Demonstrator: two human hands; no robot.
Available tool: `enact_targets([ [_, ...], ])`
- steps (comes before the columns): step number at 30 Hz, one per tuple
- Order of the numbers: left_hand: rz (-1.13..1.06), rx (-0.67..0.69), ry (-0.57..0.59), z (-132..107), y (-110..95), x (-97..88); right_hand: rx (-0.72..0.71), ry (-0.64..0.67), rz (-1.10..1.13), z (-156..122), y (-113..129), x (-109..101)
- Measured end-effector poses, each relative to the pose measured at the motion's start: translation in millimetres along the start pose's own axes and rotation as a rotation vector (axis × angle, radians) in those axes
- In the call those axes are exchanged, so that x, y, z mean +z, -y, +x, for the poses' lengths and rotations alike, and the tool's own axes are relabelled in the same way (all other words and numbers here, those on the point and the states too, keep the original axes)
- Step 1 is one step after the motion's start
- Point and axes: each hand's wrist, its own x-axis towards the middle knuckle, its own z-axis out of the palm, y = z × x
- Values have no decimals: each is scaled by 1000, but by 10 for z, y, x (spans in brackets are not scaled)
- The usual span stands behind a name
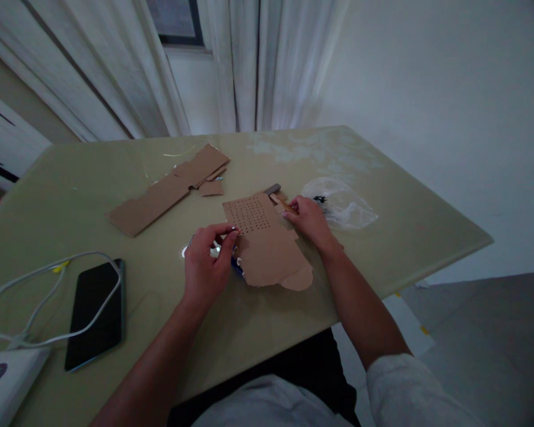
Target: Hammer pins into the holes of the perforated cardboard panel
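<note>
A piece of brown cardboard with rows of small dark holes in its upper part lies in front of me. My left hand is at its left edge, thumb and forefinger pinched together; what they hold, if anything, is too small to make out. Gripped in my right hand is a hammer with a wooden handle. Its grey head rests or hovers by the cardboard's top right corner; I cannot tell which. Something blue shows partly under the cardboard's left side.
Torn cardboard strips lie at the back left. A clear plastic bag with small black pieces sits right of my right hand. On the left are a black-screened phone, a white cable and a white device. The table's right edge slopes towards me.
</note>
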Motion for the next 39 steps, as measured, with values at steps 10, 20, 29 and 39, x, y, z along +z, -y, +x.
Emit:
enact_targets([
  [10, 4, 12, -1, -9, -22, -14, 3, 8, -33, 9, -9, 34],
  [20, -4, -6, 2, -8, -34, -18, 16, 22, -79, 1, 23, 13],
  [29, -11, -18, 25, -4, -51, -20, 14, 21, -68, -22, 40, 17],
  [39, 4, 36, 15, -8, -40, -25, 10, 33, -81, -9, 43, 21],
])
